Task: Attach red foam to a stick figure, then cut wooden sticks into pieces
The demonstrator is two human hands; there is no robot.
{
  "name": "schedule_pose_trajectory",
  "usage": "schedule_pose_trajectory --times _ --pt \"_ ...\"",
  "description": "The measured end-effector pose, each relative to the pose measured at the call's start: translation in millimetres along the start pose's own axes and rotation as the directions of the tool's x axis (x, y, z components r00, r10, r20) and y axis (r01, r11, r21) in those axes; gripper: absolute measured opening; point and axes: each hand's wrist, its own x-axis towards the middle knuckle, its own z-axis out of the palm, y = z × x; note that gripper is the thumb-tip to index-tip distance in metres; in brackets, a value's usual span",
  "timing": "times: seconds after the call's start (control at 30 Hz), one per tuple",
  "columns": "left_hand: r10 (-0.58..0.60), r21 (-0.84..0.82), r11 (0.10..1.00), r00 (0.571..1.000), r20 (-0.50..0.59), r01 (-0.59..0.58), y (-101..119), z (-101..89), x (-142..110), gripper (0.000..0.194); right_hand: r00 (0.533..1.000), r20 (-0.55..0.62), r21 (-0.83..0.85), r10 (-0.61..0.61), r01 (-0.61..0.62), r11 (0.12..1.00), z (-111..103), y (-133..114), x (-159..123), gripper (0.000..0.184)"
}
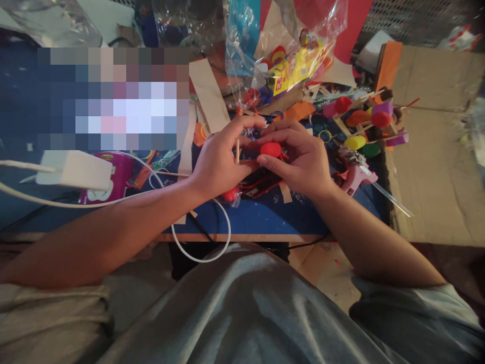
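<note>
Both of my hands meet over the middle of a blue table [261, 217]. My right hand [303, 156] pinches a small red bottle cap [270, 148] between thumb and fingers. My left hand [220, 159] is closed on a thin wooden stick [237, 150] held upright next to the cap. Thin red wires [261, 184] trail on the table under my hands. A second red cap [230, 194] lies below my left wrist.
A pink glue gun [356, 177] lies right of my hands. Behind it stands a stick frame with several coloured caps [369, 121]. Plastic bags with toys [288, 65] sit at the back, a white charger [76, 169] and cable at left, cardboard [435, 151] at right.
</note>
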Motion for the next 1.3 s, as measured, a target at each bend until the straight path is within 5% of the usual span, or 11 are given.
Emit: schedule_pose_trajectory --times 0.1,0.33,0.8,1.0,1.3 --pt "0.014 -0.011 1.000 1.000 0.002 -0.014 0.8 -0.2 0.2 0.059 1.000 0.009 0.017 0.004 -0.004 1.000 0.6 -1.4 0.3 0.044" --pt "-0.008 0.026 1.000 1.000 0.001 0.008 2.6 -0.8 0.4 0.058 0.999 0.011 0.024 0.032 -0.033 0.999 0.9 -4.1 1.0 0.028" --pt "-0.004 0.034 0.999 1.000 0.008 0.004 3.1 -1.6 0.4 0.061 0.998 0.029 0.054 0.060 -0.062 0.997 1.2 -0.9 1.3 0.037" --pt "-0.023 0.019 1.000 1.000 0.005 0.023 5.4 -2.2 -0.2 0.064 0.997 0.025 0.042 0.073 -0.074 0.996 2.6 -1.7 1.6 0.018" --pt "-0.027 0.017 0.999 1.000 0.009 0.027 5.9 -3.0 0.8 0.059 0.996 0.051 0.030 0.076 -0.078 0.997 1.6 -0.6 1.3 0.029"
